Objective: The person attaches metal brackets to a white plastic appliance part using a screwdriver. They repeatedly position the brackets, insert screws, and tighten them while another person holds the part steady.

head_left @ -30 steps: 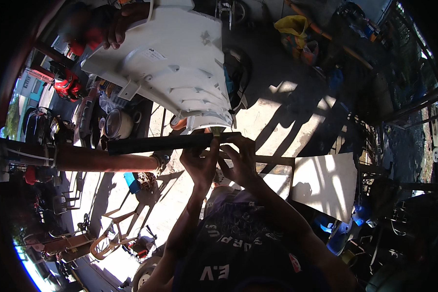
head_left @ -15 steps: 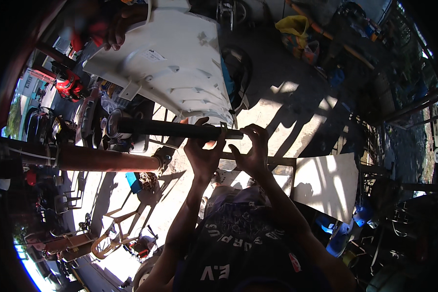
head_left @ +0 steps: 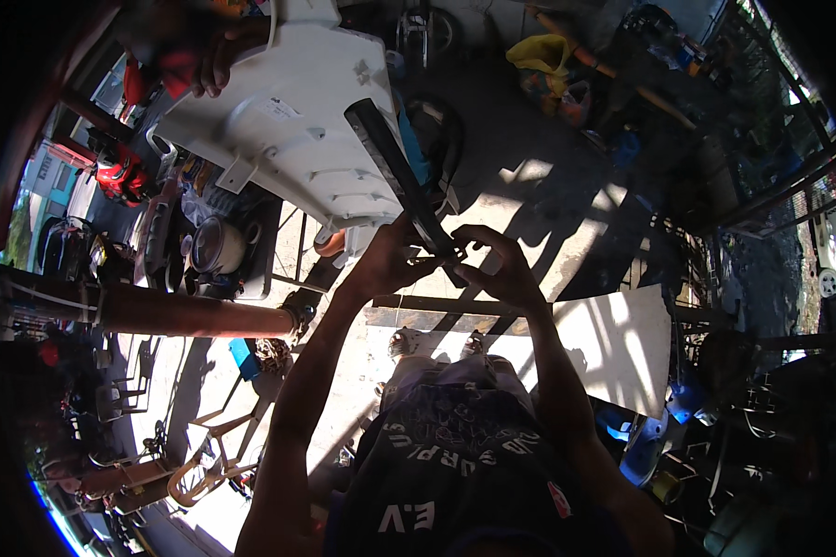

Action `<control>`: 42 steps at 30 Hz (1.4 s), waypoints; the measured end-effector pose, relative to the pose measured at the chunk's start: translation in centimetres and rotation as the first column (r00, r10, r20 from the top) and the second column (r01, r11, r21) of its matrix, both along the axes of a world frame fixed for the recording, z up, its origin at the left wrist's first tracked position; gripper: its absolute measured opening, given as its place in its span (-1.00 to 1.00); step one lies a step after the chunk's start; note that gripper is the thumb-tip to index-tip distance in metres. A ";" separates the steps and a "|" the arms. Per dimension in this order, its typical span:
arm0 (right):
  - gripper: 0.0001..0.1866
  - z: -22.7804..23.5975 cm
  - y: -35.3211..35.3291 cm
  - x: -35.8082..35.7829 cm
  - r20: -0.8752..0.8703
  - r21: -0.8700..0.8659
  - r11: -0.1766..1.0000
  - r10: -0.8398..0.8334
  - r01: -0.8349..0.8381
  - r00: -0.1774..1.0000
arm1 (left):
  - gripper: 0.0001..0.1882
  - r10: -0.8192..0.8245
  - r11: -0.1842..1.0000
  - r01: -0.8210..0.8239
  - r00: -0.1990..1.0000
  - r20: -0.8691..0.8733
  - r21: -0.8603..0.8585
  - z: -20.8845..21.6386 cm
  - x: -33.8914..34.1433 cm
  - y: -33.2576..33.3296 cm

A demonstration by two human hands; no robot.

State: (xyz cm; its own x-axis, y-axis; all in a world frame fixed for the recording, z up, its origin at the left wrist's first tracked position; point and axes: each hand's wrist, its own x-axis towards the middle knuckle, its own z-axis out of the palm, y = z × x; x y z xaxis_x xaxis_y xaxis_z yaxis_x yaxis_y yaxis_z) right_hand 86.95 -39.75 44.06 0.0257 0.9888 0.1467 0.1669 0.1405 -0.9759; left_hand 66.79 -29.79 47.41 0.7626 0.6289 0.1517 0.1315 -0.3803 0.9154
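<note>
Item one: a black tube (head_left: 404,181), just above the centre of our view, slanting from near the middle up toward 11 o'clock. Its upper end overlaps the white panel (head_left: 297,121) in sight; contact there we cannot tell.

Item two: our left hand (head_left: 388,267), on the 8 o'clock side of the tube's lower end, fingers closed about it, thumb pointing to 3 o'clock.

Item three: our right hand (head_left: 503,271), on the 3 o'clock side, thumb and forefinger bowed in a C, tips at the lower end; whether they pinch it we cannot tell. Between the hands, a small fitting (head_left: 449,254), too small to detail.

Handling notes: we judge it best to let the left fingers carry the weight, since the long free end should tip easily. The right fingertips then serve for fine adjustment, kept square to the tube. We would swing the upper end toward 1 o'clock, clear of the panel and the co-worker's hand (head_left: 214,70) at its 10 o'clock edge.

Surroundings: a reddish pipe (head_left: 195,308) at 9 o'clock; a pale board (head_left: 618,348) near 4 o'clock.
</note>
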 end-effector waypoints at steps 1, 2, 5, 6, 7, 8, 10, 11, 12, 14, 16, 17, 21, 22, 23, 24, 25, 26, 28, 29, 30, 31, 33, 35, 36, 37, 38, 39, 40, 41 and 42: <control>-0.44 0.4 0.1 0.2 0.004 -0.017 1.000 0.009 -0.009 1.000 | -0.11 -0.012 1.000 0.012 1.000 -0.014 -0.006 0.2 0.2 0.0; -0.45 -2.0 0.8 0.6 0.161 0.096 0.993 -0.077 0.062 0.984 | -0.11 -0.023 1.000 0.023 0.999 -0.028 -0.011 0.6 0.4 0.0; -0.47 0.3 1.0 0.4 0.034 0.112 0.994 0.014 -0.017 0.999 | -0.15 -0.053 0.992 0.061 0.996 -0.076 0.112 0.2 -0.1 -0.2; -0.48 -1.5 1.5 1.0 0.198 0.231 0.973 -0.036 -0.011 0.980 | -0.17 -0.067 0.980 0.083 0.993 -0.093 0.179 -0.1 -0.1 -0.4; -0.48 -1.6 1.6 1.2 0.222 0.204 0.977 0.009 -0.055 0.975 | -0.19 -0.079 0.982 0.099 0.989 -0.122 0.163 -0.6 -0.4 -0.4; -0.48 -1.5 1.8 1.4 0.246 0.175 0.979 0.054 -0.100 0.968 | -0.20 -0.091 0.983 0.113 0.984 -0.151 0.147 -1.1 -0.6 -0.4; -0.52 -1.6 1.9 1.5 0.256 0.177 0.967 0.134 -0.183 0.957 | -0.19 -0.103 0.989 0.120 0.979 -0.175 0.088 -1.0 -0.6 -0.8; -0.54 -1.6 2.0 1.4 0.252 0.177 0.966 0.140 -0.188 0.958 | -0.16 -0.099 0.993 0.109 0.980 -0.172 0.047 -0.8 -0.6 -1.0; -0.55 -1.5 2.2 1.3 0.249 0.179 0.965 0.146 -0.194 0.957 | -0.13 -0.090 0.996 0.092 0.982 -0.165 0.005 -0.4 -0.4 -1.2; -0.58 -1.7 2.8 1.3 0.243 0.199 0.963 0.133 -0.183 0.961 | -0.07 -0.076 0.997 0.073 0.990 -0.120 -0.036 -0.4 -0.2 -1.0; -0.57 -0.6 3.4 1.4 0.261 0.200 0.960 0.139 -0.194 0.955 | -0.03 -0.063 0.997 0.061 0.997 -0.044 -0.039 -0.8 -0.1 -0.4; -0.57 -0.1 3.7 1.5 0.270 0.201 0.960 0.140 -0.198 0.953 | -0.01 -0.053 0.999 0.053 0.998 -0.023 -0.011 -1.0 -0.2 0.0; -0.57 0.9 4.7 2.3 0.224 0.191 0.964 0.142 -0.187 0.964 | 0.06 -0.003 0.999 0.001 0.999 0.053 0.041 -0.6 0.4 0.5; -0.56 0.9 4.9 2.6 0.212 0.216 0.961 0.129 -0.175 0.969 | 0.07 0.019 0.999 -0.022 0.997 0.071 0.041 -0.5 0.7 0.6; -0.55 0.6 5.1 3.0 0.199 0.241 0.957 0.115 -0.163 0.973 | 0.07 0.026 0.999 -0.028 0.994 0.102 0.021 -0.5 1.1 0.8; -0.54 0.4 5.3 3.2 0.184 0.264 0.953 0.102 -0.150 0.978 | 0.07 0.032 0.999 -0.033 0.991 0.130 0.000 -0.5 1.4 0.9; -0.53 0.3 5.5 3.5 0.189 0.265 0.951 0.110 -0.158 0.976 | 0.07 0.039 0.999 -0.037 0.987 0.157 -0.021 -0.6 1.7 1.0; -0.51 0.3 5.7 3.9 0.195 0.265 0.950 0.117 -0.167 0.974 | 0.06 0.039 0.999 -0.039 0.985 0.167 -0.003 -0.6 2.0 1.2; -0.50 0.8 5.9 4.5 0.166 0.239 0.955 0.139 -0.177 0.976 | 0.06 0.039 0.999 -0.045 0.982 0.186 0.030 -0.6 2.5 1.4; -0.51 1.1 5.6 4.8 0.132 0.214 0.960 0.153 -0.179 0.979 | 0.05 0.038 0.997 -0.050 0.982 0.187 0.059 -0.5 2.7 1.5; -0.51 1.4 5.3 4.9 0.091 0.187 0.965 0.170 -0.185 0.981 | 0.05 0.042 0.995 -0.059 0.982 0.182 0.084 -0.4 2.8 1.5; -0.53 1.7 5.0 5.0 0.128 0.164 0.974 0.134 -0.154 0.983 | 0.05 0.045 0.992 -0.066 0.983 0.178 0.110 -0.2 2.9 1.5; -0.57 2.6 4.1 5.5 0.206 0.122 0.989 0.058 -0.085 0.977 | 0.04 0.055 0.991 -0.067 0.993 0.106 0.114 0.3 3.1 1.5; -0.62 3.3 2.0 5.6 0.529 0.001 0.999 0.043 -0.052 0.848 | 0.03 0.080 0.986 -0.081 0.997 0.011 0.144 1.1 2.0 1.7; -0.65 3.7 1.1 5.4 0.671 -0.051 0.999 0.045 -0.015 0.740 | 0.04 0.076 0.984 -0.068 0.996 -0.041 0.167 1.8 1.4 1.7; -0.66 4.1 0.5 5.0 0.687 0.085 0.996 -0.046 -0.017 0.725 | 0.04 0.058 0.982 -0.039 0.994 -0.097 0.186 2.4 1.4 1.6; -0.68 4.6 0.1 4.2 0.690 0.219 0.976 -0.139 -0.022 0.710 | 0.04 0.059 0.978 -0.028 0.988 -0.142 0.208 3.3 1.4 1.3; -0.70 5.2 -0.1 3.4 0.681 0.346 0.938 -0.231 -0.027 0.694 | 0.04 0.057 0.974 -0.014 0.981 -0.188 0.226 4.0 1.5 1.1; -0.65 7.0 0.2 2.7 0.709 0.547 0.830 -0.388 -0.111 0.589 | 0.03 0.054 0.968 0.006 0.971 -0.235 0.249 4.7 1.6 0.9; -0.62 7.9 0.5 2.1 0.731 0.545 0.828 -0.394 -0.130 0.557 | 0.02 0.050 0.964 0.016 0.968 -0.244 0.264 4.9 1.7 0.8; -0.59 8.8 0.9 1.7 0.748 0.548 0.824 -0.406 -0.145 0.524 | 0.00 0.044 0.958 0.032 0.966 -0.254 0.285 5.4 1.8 0.9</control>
State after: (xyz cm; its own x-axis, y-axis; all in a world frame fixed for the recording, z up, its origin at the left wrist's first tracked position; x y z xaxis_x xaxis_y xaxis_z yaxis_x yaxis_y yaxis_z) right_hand 88.68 -38.87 52.81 -0.2530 0.7458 0.6163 0.8859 0.4345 -0.1621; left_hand 68.59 -28.94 52.77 0.7954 0.5929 0.1256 0.3496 -0.6182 0.7039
